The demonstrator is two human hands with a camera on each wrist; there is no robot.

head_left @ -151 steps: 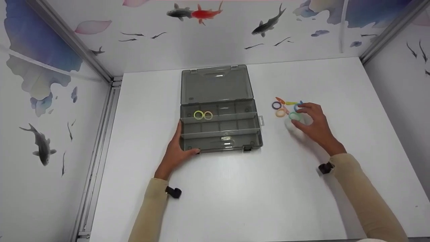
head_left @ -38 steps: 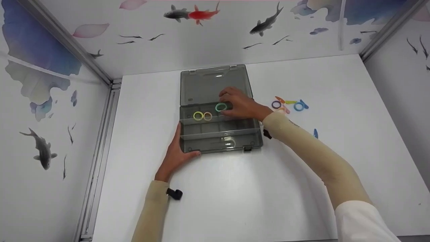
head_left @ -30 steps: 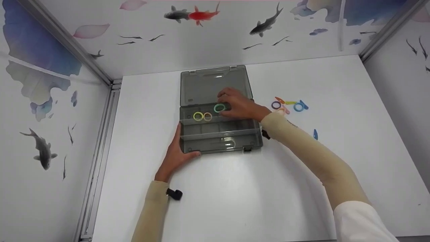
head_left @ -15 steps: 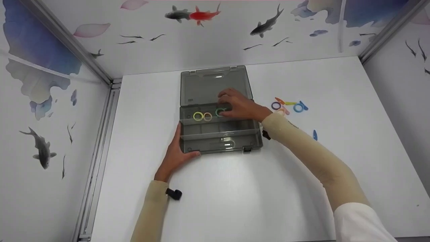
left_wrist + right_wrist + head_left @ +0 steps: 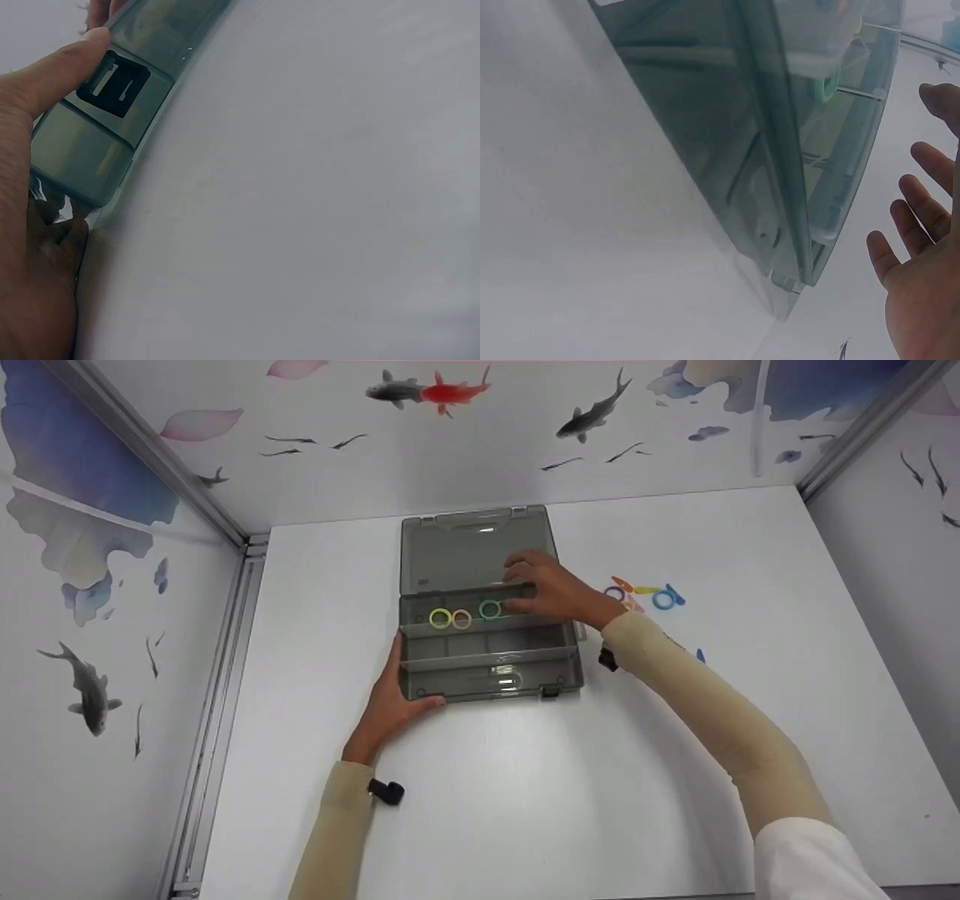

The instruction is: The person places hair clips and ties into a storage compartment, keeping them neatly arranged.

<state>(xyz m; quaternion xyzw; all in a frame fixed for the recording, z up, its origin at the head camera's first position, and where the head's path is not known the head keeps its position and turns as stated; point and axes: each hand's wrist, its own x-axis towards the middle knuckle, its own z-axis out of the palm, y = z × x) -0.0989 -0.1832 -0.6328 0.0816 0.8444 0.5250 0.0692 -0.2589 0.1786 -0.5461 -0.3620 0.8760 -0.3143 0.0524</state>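
Observation:
A smoky grey divided storage box (image 5: 491,660) lies on the table with its lid folded back. My left hand (image 5: 390,701) holds its front left corner, thumb (image 5: 64,71) on the front wall beside a dark latch and fingers along the left side. In the back row sit a yellow ring (image 5: 441,619), a pale orange ring (image 5: 462,620) and a green ring (image 5: 490,610). My right hand (image 5: 559,589) is over the right part of that row, thumb tip beside the green ring. Its spread fingers hold nothing in the right wrist view.
Right of the box lie a blue ring (image 5: 664,599), a purple ring (image 5: 614,593) and several small pointed clips, among them an orange clip (image 5: 622,584) and a yellow clip (image 5: 646,590). Another blue clip (image 5: 700,655) lies nearer, partly behind the right sleeve. Printed walls enclose the table.
My right hand brought the green ring from the pile at the right into the back row, let go of it and drew slightly right. The left hand stayed on the box.

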